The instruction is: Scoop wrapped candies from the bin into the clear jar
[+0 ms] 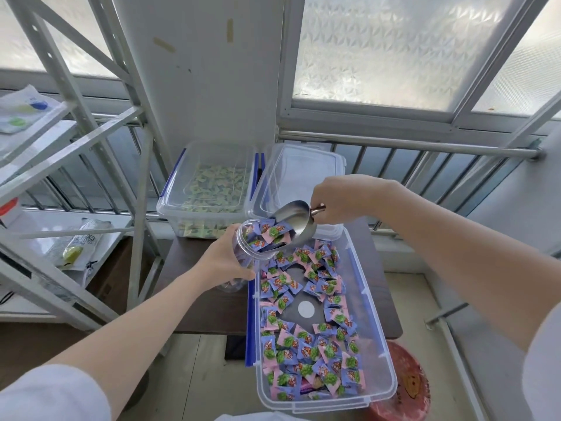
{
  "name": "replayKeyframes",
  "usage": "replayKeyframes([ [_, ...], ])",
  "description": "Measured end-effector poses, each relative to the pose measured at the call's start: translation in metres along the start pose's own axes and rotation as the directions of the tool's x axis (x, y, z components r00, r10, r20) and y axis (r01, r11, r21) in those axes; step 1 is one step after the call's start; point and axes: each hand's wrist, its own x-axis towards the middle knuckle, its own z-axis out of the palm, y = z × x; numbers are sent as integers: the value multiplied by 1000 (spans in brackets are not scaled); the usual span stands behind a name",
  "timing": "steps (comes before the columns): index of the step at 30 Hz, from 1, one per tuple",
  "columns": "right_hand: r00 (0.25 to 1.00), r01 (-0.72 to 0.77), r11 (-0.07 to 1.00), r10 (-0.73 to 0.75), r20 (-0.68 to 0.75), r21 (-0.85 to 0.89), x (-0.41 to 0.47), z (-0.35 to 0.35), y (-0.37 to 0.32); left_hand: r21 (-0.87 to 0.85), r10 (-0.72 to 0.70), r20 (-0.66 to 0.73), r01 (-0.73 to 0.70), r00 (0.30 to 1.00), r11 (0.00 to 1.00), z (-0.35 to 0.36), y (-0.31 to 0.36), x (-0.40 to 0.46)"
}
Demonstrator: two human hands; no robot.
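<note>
My left hand (226,262) grips a clear jar (246,247), tilted with its mouth toward the right over the far left corner of the bin. The jar is packed with wrapped candies up to its mouth. My right hand (340,202) holds a metal scoop (293,221) by its copper-coloured handle, its lip tipped down at the jar's mouth. A few candies lie at the scoop's lip. Below, a clear plastic bin (381,360) with blue clips holds several pink and blue wrapped candies (306,360), with bare floor showing in its middle.
A second clear bin (170,205) with green and yellow candies stands behind, beside a clear lid (303,174). The bins rest on a dark table (212,305). A white metal shelf frame (91,165) is at left, a railing (425,145) behind, a red stool (406,387) at bottom right.
</note>
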Motion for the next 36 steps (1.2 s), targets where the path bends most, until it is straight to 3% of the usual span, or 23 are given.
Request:
replayKeyframes([
  [14,997,-27,1000,27,-70,-5,-9,-5,9,27,14,-49,-13,999,1000,3,1,6],
  [21,992,-109,988,116,-56,113,-12,10,34,-20,-13,-92,11,996,1000,0,0,6],
  [29,968,-244,950,228,105,193,-24,42,34,-85,-31,-94,23,995,996,2,-1,5],
  [36,912,-327,920,247,329,217,-36,106,6,-38,-37,-127,32,991,999,7,-2,3],
])
